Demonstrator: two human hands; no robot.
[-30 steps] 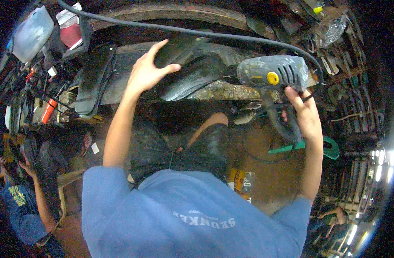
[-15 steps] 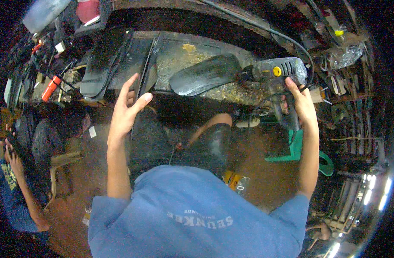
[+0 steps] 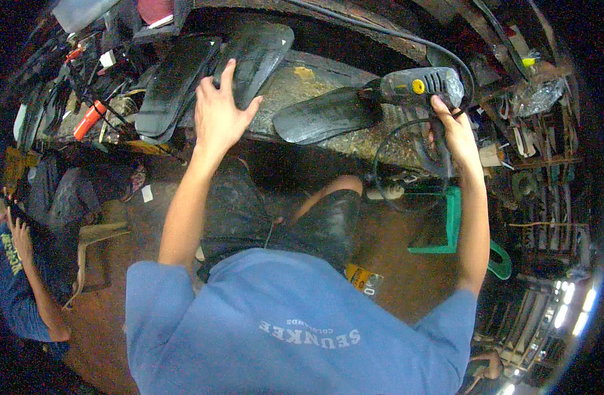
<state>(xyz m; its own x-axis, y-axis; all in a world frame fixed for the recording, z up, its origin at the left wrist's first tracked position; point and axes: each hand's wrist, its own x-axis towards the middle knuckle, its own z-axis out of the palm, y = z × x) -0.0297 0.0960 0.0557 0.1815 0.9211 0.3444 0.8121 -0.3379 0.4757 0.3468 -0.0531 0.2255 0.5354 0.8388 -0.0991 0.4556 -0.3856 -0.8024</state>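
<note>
My left hand [image 3: 218,118] has its fingers spread over the lower end of a flat black rounded panel [image 3: 262,56], which lies tilted toward the back of the bench. Whether the fingertips press on it is hard to make out. My right hand [image 3: 457,135] is wrapped round the handle of a grey heat gun [image 3: 404,84] with a yellow round spot. Its dark nozzle points left, close to the right end of another black panel [image 3: 325,118]. More black panels [image 3: 173,89] lie stacked left of my left hand.
The worn workbench [image 3: 308,76] is dusty and stained. A cable [image 3: 381,26] arches along the back and down to the right. An orange cylinder [image 3: 89,120] sits among clutter at left. A green plastic stool [image 3: 452,224] stands at lower right. Another person's arm [image 3: 38,289] shows at far left.
My left hand has moved up and right over the bench. The panel beside it, seen edge-on before, now shows its broad face. The heat gun has shifted slightly up and left.
</note>
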